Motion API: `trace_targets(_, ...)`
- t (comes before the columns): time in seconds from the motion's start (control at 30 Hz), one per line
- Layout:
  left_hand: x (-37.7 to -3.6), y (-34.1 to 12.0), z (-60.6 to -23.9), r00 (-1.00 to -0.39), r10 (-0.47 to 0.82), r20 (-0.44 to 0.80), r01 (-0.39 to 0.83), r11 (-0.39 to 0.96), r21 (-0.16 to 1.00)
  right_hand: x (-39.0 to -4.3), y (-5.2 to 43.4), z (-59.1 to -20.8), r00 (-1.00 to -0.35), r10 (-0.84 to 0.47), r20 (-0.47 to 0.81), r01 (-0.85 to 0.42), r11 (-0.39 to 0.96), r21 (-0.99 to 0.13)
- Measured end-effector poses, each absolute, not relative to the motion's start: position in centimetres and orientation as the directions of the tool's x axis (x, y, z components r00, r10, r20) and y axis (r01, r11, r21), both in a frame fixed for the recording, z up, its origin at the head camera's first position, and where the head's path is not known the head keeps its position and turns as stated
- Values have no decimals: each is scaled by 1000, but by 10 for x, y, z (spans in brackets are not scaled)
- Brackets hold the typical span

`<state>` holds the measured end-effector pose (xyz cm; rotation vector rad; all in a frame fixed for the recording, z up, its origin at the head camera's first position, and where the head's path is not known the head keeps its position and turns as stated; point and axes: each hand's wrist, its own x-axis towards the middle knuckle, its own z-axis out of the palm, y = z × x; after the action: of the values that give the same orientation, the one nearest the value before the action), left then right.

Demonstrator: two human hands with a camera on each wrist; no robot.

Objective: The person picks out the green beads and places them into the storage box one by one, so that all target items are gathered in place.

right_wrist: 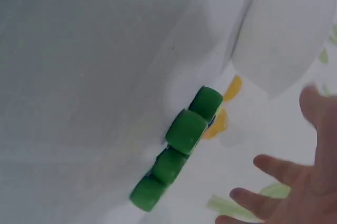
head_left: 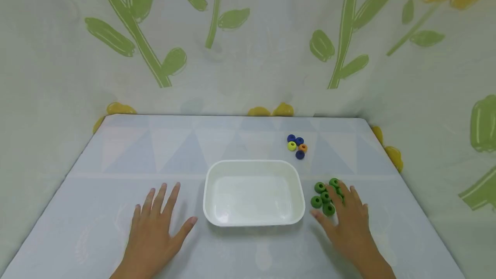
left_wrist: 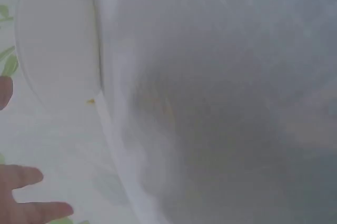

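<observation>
Left hand flat on tabletop near front edge, fingers spread, holding nothing | right hand flat, fingers straight, touching green rings clustered toward right edge, gripping none | white tray between hands, centre front | small blue, yellow, orange rings behind tray, toward back edge

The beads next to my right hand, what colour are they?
Green beads, clearest in the head view.

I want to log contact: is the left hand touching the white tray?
Apart. The head view shows bare tablecloth between the left hand and the tray; its thumb tip stops short of the rim.
</observation>
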<state>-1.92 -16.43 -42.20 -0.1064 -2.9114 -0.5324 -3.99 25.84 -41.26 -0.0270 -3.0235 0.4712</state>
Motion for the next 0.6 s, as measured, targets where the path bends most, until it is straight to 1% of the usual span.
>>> trace_targets(0.07, -23, -161, -418, -983, 31, 182, 106, 903, 416, -41, 266, -412, -986, 84, 146, 17, 912, -410)
trace_targets(0.1, -26, -159, -416, -987, 36, 155, 105, 878, 467, -42, 271, -413, -977, 117, 180, 22, 889, -458)
trace_targets(0.17, -36, -156, -412, -997, 61, 55, 81, 804, 588, -42, 281, -414, -957, 209, 202, 69, 838, -541)
trace_targets(0.2, -41, -155, -411, -997, 78, -13, 51, 763, 644, -43, 286, -416, -949, 255, 186, 98, 797, -595)
trace_targets(0.27, -52, -154, -410, -985, 122, -123, -14, 653, 757, -46, 295, -420, -946, 312, 86, 164, 692, -703)
trace_targets(0.33, -61, -156, -411, -965, 173, -197, -74, 542, 837, -50, 304, -427, -941, 338, -21, 206, 522, -828)
trace_targets(0.4, -68, -156, -414, -951, 209, -228, -114, 448, 887, -55, 313, -434, -932, 349, -101, 219, 315, -923)
trace_targets(0.47, -71, -154, -418, -946, 232, -226, -128, 373, 919, -57, 322, -439, -922, 363, -136, 199, 143, -969)
trace_targets(0.5, -72, -153, -420, -946, 237, -220, -130, 344, 930, -57, 327, -441, -916, 374, -142, 190, 92, -978)
trace_targets(0.57, -73, -148, -423, -948, 228, -220, -150, 290, 945, -56, 335, -444, -908, 392, -149, 188, 63, -980)
trace_targets(0.6, -73, -145, -425, -950, 219, -225, -164, 266, 950, -54, 338, -445, -907, 390, -159, 201, 70, -977)
